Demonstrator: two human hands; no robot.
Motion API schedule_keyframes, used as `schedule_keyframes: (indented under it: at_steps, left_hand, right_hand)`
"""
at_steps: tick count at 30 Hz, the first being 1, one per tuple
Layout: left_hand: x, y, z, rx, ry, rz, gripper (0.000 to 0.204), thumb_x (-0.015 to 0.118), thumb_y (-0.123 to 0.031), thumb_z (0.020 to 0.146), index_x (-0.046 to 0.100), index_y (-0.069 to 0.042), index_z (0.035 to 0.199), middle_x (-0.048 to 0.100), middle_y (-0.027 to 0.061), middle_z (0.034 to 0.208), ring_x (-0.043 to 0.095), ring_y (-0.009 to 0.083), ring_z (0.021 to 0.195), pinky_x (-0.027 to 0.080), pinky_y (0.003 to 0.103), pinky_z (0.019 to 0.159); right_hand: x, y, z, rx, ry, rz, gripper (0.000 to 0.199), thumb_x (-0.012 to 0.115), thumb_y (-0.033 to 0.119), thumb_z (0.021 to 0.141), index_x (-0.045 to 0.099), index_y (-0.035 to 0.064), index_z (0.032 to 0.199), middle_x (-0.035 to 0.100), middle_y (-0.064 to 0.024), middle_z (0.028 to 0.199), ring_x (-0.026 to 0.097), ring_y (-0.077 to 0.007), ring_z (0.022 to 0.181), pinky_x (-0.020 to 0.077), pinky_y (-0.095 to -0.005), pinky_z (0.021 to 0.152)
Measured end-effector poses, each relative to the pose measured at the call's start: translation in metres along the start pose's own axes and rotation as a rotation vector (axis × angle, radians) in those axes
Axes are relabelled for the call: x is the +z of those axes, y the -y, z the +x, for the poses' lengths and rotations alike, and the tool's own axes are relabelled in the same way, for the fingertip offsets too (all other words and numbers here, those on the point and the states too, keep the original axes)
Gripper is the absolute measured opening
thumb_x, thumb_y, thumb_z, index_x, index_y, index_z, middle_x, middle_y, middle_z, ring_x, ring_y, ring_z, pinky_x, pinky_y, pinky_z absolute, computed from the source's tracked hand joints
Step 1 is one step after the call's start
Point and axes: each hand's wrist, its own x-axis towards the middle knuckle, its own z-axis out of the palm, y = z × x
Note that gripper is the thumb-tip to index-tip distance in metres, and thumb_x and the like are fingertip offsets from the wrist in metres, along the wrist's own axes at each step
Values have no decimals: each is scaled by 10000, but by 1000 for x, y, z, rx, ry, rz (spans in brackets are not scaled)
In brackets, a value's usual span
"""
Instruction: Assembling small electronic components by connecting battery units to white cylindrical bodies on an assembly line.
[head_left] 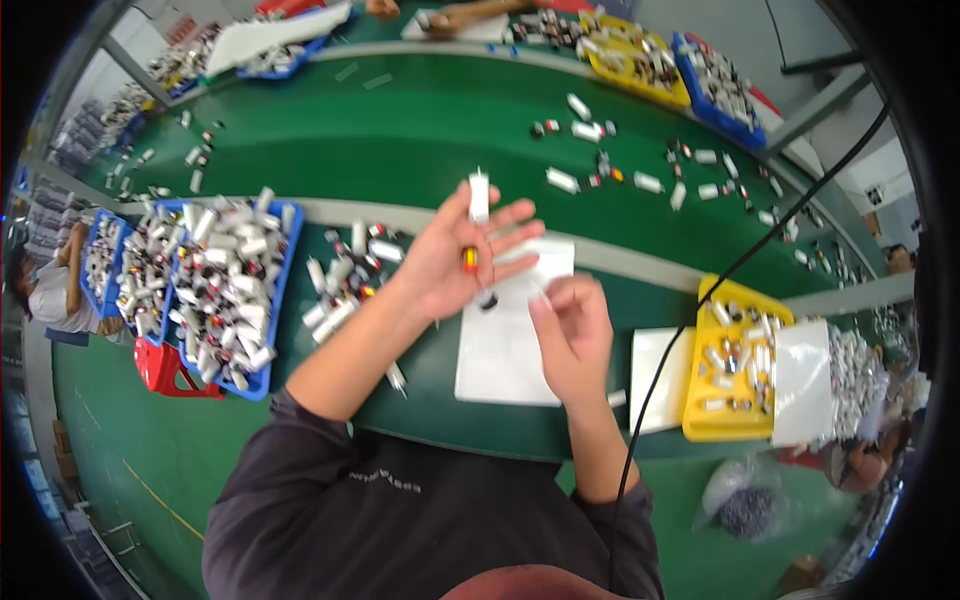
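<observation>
Palm up over the bench, my left hand [445, 262] holds a small white cylindrical part [479, 200] with a thin pin at its tip, between thumb and forefinger. Its other fingers are spread. A little red, yellow and black piece [470, 260] lies on that palm. To the right, my right hand [578, 325] is closed, thumb against curled fingers, above a white sheet [507, 360]; whatever it pinches is too small to make out. A dark round piece [487, 300] shows on the sheet just below my left hand. Several loose white parts [345, 275] lie left of my left wrist.
A blue tray [290, 290] heaped with white parts stands at the left, a yellow tray [700, 400] at the right. A green belt [400, 130] carrying scattered parts runs beyond a pale rail. A black cable [745, 258] hangs across the right side. Other people sit nearby.
</observation>
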Motion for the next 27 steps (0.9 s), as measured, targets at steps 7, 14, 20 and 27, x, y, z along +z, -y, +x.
schedule_keyframes:
  at_steps: [7,14,20,27]
  left_hand:
    - [-13,29,16,61,227,133,428,298,-491,1073,537,-172,1230,512,198,1430,441,311,1368,430,452,1055]
    - [-27,29,21,108,363,613,444,378,-329,1050,469,-79,1406,486,160,1474,438,256,1363,386,420,1072]
    - [-20,27,20,102,337,691,449,545,-69,984,452,-14,1420,623,140,1311,584,212,1206,442,382,1048]
    - [-23,21,24,276,259,819,418,599,-24,959,503,23,1363,663,152,1236,653,192,1099,515,333,961]
  right_hand:
    - [26,-33,4,-55,-83,-26,502,703,-51,847,416,15,1254,627,-115,1025,602,-163,933,486,-323,870]
    - [11,-42,7,14,-234,135,523,640,-90,882,348,30,1300,649,-110,971,606,-153,894,487,-293,834]
    - [3,-39,12,183,-204,478,513,604,-75,912,327,65,1320,665,-117,987,614,-146,866,506,-304,807]
    - [1,-44,13,82,-277,373,418,607,-56,924,386,37,1266,648,-95,966,624,-139,874,503,-286,817]
